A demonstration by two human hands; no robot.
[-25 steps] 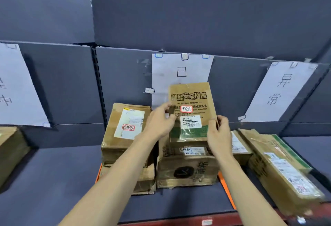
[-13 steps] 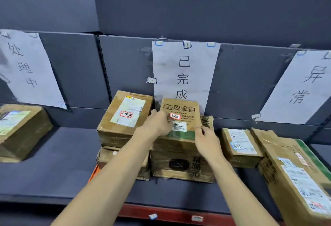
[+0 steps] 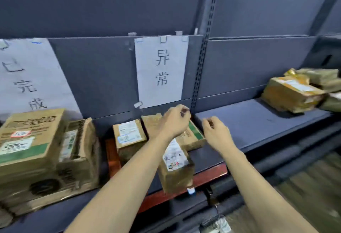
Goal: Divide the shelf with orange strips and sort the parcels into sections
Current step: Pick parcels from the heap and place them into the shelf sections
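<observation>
Both my hands hover empty over the dark shelf, fingers loosely curled. My left hand is above a long brown parcel with a green stripe. My right hand is just to its right, over bare shelf. A small labelled parcel stands left of them. An orange strip lies on the shelf between that parcel and a stack of brown boxes at the left. Another labelled parcel sits at the shelf's front edge under my left forearm.
White paper signs hang on the back panel: one above my hands, another at the left. A pile of several parcels lies at the far right of the shelf. The shelf's front lip is red.
Both hands let go of the brown box, which now rests on the left stack. My view and hands have swung right to the section under the second sign.
</observation>
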